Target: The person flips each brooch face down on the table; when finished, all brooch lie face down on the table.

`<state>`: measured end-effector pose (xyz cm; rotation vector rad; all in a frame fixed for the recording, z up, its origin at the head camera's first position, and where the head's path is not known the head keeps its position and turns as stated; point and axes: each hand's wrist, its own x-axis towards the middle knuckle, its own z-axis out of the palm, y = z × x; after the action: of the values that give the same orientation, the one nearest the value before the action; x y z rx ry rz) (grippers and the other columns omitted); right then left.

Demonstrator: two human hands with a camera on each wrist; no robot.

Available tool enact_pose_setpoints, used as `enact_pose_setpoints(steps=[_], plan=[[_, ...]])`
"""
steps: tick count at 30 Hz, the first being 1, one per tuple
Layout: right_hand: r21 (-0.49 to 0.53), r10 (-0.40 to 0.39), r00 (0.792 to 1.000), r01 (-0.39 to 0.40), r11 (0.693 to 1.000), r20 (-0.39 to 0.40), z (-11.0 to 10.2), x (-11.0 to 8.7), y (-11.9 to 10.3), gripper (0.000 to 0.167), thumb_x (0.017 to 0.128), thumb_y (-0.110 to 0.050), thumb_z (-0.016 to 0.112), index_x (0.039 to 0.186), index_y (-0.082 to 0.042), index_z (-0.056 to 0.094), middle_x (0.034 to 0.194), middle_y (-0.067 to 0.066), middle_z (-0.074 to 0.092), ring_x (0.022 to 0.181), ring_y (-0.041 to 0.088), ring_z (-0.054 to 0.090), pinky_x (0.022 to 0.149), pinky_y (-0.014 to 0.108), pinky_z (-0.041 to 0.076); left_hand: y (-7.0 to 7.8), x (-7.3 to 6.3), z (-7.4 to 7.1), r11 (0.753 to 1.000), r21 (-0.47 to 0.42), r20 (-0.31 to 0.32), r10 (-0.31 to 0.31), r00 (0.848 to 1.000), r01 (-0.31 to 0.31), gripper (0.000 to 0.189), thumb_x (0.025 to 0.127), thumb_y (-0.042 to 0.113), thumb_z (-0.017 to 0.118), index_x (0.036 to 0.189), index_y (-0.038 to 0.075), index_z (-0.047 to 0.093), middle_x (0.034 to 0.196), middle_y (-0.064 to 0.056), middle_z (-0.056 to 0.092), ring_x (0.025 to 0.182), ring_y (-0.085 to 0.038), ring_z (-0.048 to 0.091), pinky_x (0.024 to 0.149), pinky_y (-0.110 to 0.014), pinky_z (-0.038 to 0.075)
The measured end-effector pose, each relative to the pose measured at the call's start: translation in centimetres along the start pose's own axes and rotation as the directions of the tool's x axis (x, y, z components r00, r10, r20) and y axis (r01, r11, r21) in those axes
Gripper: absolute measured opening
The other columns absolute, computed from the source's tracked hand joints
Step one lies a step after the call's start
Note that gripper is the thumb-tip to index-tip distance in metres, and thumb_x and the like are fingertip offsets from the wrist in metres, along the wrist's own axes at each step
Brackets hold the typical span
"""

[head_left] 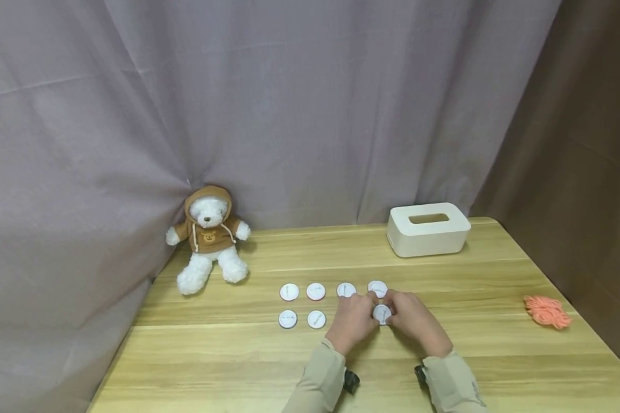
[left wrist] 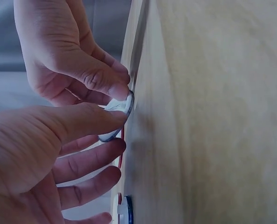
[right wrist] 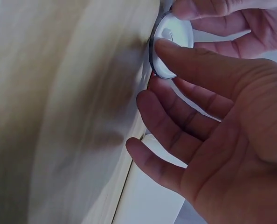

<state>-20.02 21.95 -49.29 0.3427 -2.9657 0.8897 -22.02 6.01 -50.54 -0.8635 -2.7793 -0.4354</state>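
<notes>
Both hands pinch one round pin badge (head_left: 382, 314), its white back and thin pin turned upward. My left hand (head_left: 353, 321) grips its left edge, with the thumb on the back face. From the other side my right hand (head_left: 417, 321) has its thumb over the badge (right wrist: 181, 35) in the right wrist view, the other fingers behind or spread below. Seen in the left wrist view, the badge (left wrist: 116, 104) tilts close over the table. Just beyond the fingers lies another badge (head_left: 378, 288), and left of it a badge (head_left: 346, 289) partly behind my left hand.
More pin badges lie back up in two rows to the left, such as one badge (head_left: 289, 292) behind another badge (head_left: 287, 319). A white teddy bear (head_left: 210, 244) sits back left. A tissue box (head_left: 429, 238) stands back right, and coral yarn (head_left: 546, 312) lies near the table's (head_left: 212, 355) right edge.
</notes>
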Motion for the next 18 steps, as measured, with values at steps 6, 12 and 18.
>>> enact_pose_setpoints(steps=[6, 12, 18], plan=[[-0.011, 0.003, 0.999, -0.003, 1.000, 0.037, -0.07, -0.07, -0.22, 0.022, 0.071, 0.009, 0.072, 0.086, -0.005, 0.068, 0.071, -0.003, 0.055, 0.069, 0.016, 0.050, 0.066, 0.037, 0.044, 0.13, 0.08, 0.22, 0.999, 0.018, 0.064, -0.052, 0.997, 0.051, 0.021, 0.070, 0.022, 0.085, 0.081, 0.020, 0.067, 0.077, 0.006, 0.066, 0.076, -0.014, 0.062, 0.076, -0.042, 0.047], [-0.030, -0.018, 0.998, 0.020, 0.999, 0.058, -0.11, 0.17, -0.34, 0.021, 0.071, 0.010, 0.072, 0.083, -0.007, 0.069, 0.072, -0.002, 0.057, 0.069, 0.016, 0.049, 0.066, 0.037, 0.044, 0.06, 0.12, 0.27, 0.997, 0.019, 0.089, -0.075, 0.993, 0.074, 0.020, 0.072, 0.025, 0.086, 0.081, 0.019, 0.070, 0.079, 0.005, 0.063, 0.079, -0.016, 0.057, 0.083, -0.048, 0.045], [-0.032, -0.015, 0.998, 0.017, 0.999, 0.053, -0.07, 0.11, -0.20, 0.019, 0.072, 0.009, 0.072, 0.081, -0.006, 0.069, 0.072, -0.002, 0.058, 0.069, 0.015, 0.050, 0.066, 0.037, 0.046, 0.11, 0.13, 0.39, 0.998, 0.018, 0.101, -0.054, 0.993, 0.053, 0.018, 0.074, 0.025, 0.085, 0.079, 0.018, 0.069, 0.078, 0.004, 0.061, 0.080, -0.017, 0.056, 0.083, -0.050, 0.045]])
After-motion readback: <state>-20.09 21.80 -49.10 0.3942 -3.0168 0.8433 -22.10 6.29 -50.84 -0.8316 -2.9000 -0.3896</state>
